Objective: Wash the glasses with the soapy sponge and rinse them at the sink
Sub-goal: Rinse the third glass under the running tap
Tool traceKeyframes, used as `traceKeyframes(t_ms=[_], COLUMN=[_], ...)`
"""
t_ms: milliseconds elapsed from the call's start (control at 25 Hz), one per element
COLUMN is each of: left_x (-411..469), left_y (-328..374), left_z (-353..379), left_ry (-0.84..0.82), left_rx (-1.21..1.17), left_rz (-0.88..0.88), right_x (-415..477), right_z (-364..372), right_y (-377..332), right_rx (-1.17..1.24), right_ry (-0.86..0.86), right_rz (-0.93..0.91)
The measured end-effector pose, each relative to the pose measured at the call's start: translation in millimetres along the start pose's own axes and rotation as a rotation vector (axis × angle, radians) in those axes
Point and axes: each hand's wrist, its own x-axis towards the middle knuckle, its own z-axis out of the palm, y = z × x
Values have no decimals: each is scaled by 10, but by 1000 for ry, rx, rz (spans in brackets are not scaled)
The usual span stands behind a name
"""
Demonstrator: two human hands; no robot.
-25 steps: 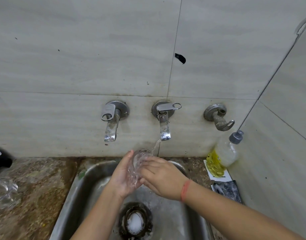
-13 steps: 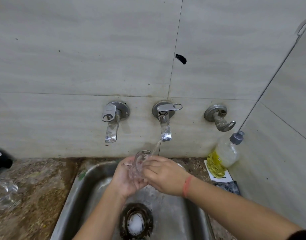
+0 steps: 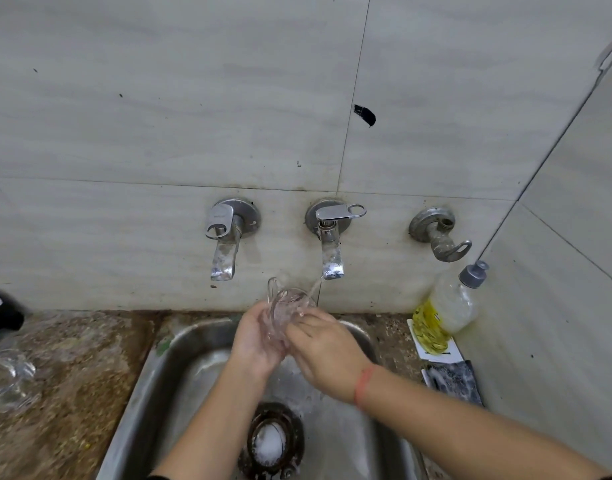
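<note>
Clear glass (image 3: 283, 313); grey sink (image 3: 152, 375); brown speckled counter (image 3: 83, 358); yellow-label btl (image 3: 446, 306); red wristband (image 3: 363, 384).

We've got a speckled brown stone desk (image 3: 83, 358) with a steel sink (image 3: 166, 368) sunk into it. On the left sit a clear glass (image 3: 6, 379) and something black (image 3: 3, 317). On the right, a soap bottle (image 3: 446, 306) stands on a white card (image 3: 439, 351), with a dark speckled pad (image 3: 456, 379) just beside it.

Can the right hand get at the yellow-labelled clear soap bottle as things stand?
Probably yes: the yellow-labelled clear soap bottle stands right of the steel sink, nothing between it and the right hand. That hand must first leave the clear drinking glass to the left hand, which also holds it.
</note>
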Motion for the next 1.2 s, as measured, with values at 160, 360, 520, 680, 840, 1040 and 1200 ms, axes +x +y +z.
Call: traceKeyframes(t_ms=[160,360,520,680,840,1040,1200], left_x=[67,-57,88,85,38,127,76], left_y=[-14,82,-103,20,-5,-120,-14], left_z=[78,42,-28,-102,-27,-118,-148], left_ry=[19,-90,-23,23,8,79,82], left_rx=[7,91,-77,146,97,92,303], left_rz=[-40,-242,-23,-216,-158,19,-153], right_x=[-46,-53,-1,-165,-84,11,-178], right_z=[2,-61,58,63,51,35,-14], right_y=[82,218,-252,117,102,-136,223], right_rx=[-47,-213,147,-118,-69,338,-222], right_ry=[24,72,156,-18,-14,-209,-166], right_rz=[-81,-265,202,-246,-43,271,-244])
